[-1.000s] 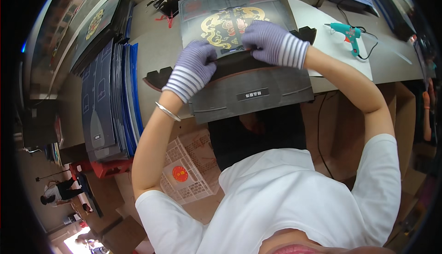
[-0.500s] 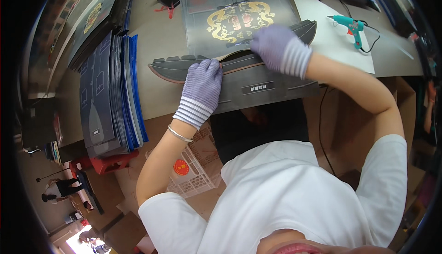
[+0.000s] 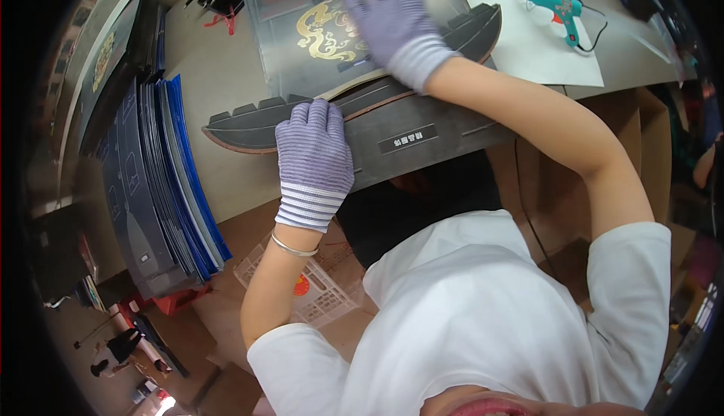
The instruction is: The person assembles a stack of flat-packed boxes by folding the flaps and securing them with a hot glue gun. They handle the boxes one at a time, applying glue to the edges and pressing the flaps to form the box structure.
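Two gloved hands on my feed. L hand [image 3: 314, 144] lays its fingers, near straight & together, over the curved black strip [image 3: 245, 131]; thumb's hidden, so I can't tell if it's pinching. R hand [image 3: 392, 27] is blurred, fingers spread w/ nothing clasped, over the gold dragon emblem [image 3: 324, 42] on the dark board [image 3: 283, 76]. Board's at bench's [image 3: 192, 76] near edge, strip across it. Teal glue gun [image 3: 562, 9] sits on white sheet [image 3: 520, 54], toward bench's R end.

You are holding your gloved right hand [image 3: 391, 27] out ahead, fingers spread, while your left hand [image 3: 314, 146] is resting back-up nearer you.
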A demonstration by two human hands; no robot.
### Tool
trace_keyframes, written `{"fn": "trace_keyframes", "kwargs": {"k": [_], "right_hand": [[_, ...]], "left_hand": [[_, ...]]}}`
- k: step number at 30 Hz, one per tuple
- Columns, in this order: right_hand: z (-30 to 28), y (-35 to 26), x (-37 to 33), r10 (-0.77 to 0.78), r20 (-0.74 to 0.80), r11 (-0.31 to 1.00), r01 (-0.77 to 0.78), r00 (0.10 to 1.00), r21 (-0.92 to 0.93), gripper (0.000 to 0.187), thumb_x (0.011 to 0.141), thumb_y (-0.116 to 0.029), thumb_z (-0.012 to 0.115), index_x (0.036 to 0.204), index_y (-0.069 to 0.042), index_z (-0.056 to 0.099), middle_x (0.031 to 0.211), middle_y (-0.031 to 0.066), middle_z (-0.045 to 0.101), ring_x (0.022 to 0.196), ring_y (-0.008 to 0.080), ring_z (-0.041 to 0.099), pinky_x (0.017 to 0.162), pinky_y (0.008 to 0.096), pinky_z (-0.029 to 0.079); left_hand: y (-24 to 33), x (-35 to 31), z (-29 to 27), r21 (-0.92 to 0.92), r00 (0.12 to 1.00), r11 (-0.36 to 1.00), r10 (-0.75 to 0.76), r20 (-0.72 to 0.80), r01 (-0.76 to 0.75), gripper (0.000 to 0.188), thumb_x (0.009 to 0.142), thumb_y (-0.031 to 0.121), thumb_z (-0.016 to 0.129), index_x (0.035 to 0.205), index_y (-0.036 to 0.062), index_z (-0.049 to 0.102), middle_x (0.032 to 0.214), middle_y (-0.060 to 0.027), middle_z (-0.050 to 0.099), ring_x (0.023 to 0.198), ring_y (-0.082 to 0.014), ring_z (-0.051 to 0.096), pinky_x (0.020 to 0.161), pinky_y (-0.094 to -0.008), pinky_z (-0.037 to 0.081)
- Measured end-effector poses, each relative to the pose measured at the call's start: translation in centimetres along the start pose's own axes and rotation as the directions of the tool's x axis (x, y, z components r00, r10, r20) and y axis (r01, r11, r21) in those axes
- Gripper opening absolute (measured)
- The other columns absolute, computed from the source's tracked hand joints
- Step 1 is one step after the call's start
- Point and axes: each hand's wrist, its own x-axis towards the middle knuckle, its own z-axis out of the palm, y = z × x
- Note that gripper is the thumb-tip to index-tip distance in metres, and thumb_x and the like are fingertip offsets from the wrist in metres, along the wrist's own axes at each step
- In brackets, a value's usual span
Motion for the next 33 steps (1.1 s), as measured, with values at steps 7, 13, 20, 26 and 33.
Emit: {"fn": "trace_keyframes", "kwargs": {"k": [7,13,20,26,33], "right_hand": [[-1.1,5.9,-1.0,-0.345,-0.076,0.872,0.350,0.935,0.343,0.043,0.085,-0.020,0.062,0.126,-0.010,0.054,0.111,0.0127,0.062,0.100,0.0301,0.061,0.082,0.0436,0.051],[-7.3,3.7,-3.7,-0.536,0.057,0.723,0.423,0.842,0.547,0.057,0.089,-0.040,0.064,0.130,-0.003,0.049,0.111,0.0182,0.062,0.100,0.0340,0.063,0.086,0.0420,0.053],[-12.2,4.7,-3.9,-0.543,0.311,0.812,0.393,0.780,0.432,0.044,0.090,-0.036,0.064,0.121,-0.007,0.053,0.093,0.0148,0.069,0.085,0.0330,0.069,0.075,0.0423,0.057],[-13.2,4.6,-4.9,-0.462,0.235,0.869,0.384,0.855,0.311,0.031,0.086,-0.026,0.068,0.112,-0.012,0.060,0.074,0.0112,0.067,0.068,0.0294,0.068,0.061,0.0392,0.056],[-9.6,6.1,-4.8,-0.552,-0.107,0.781,0.557,0.827,0.282,0.019,0.089,-0.024,0.060,0.105,-0.014,0.059,0.065,0.0058,0.061,0.056,0.0243,0.065,0.050,0.0375,0.053]], "left_hand": [[-1.6,3.9,-2.2,-0.017,0.981,0.996,-0.089,0.173,0.093,0.061,0.069,0.032,0.080,0.118,0.0024,0.057,0.111,-0.0138,0.057,0.103,-0.0328,0.054,0.091,-0.0442,0.043],[-1.6,4.4,-3.3,-0.154,0.995,0.987,-0.016,0.101,0.032,0.054,0.069,0.031,0.079,0.108,0.0005,0.059,0.102,-0.0174,0.061,0.099,-0.0354,0.056,0.096,-0.0436,0.042],[0.5,3.5,-4.4,-0.142,1.000,0.990,0.005,-0.008,-0.006,0.049,0.063,0.024,0.081,0.103,0.0043,0.061,0.095,-0.0130,0.063,0.094,-0.0328,0.058,0.090,-0.0434,0.043],[0.5,4.4,-4.6,-0.103,0.984,0.991,0.070,-0.161,-0.088,0.031,0.067,0.029,0.079,0.086,0.0096,0.064,0.074,-0.0093,0.062,0.077,-0.0295,0.061,0.076,-0.0421,0.047],[1.2,5.2,-5.6,-0.095,0.998,0.995,0.012,-0.058,-0.017,0.029,0.070,0.031,0.077,0.086,0.0107,0.064,0.078,-0.0083,0.064,0.083,-0.0271,0.063,0.081,-0.0418,0.047]]}}
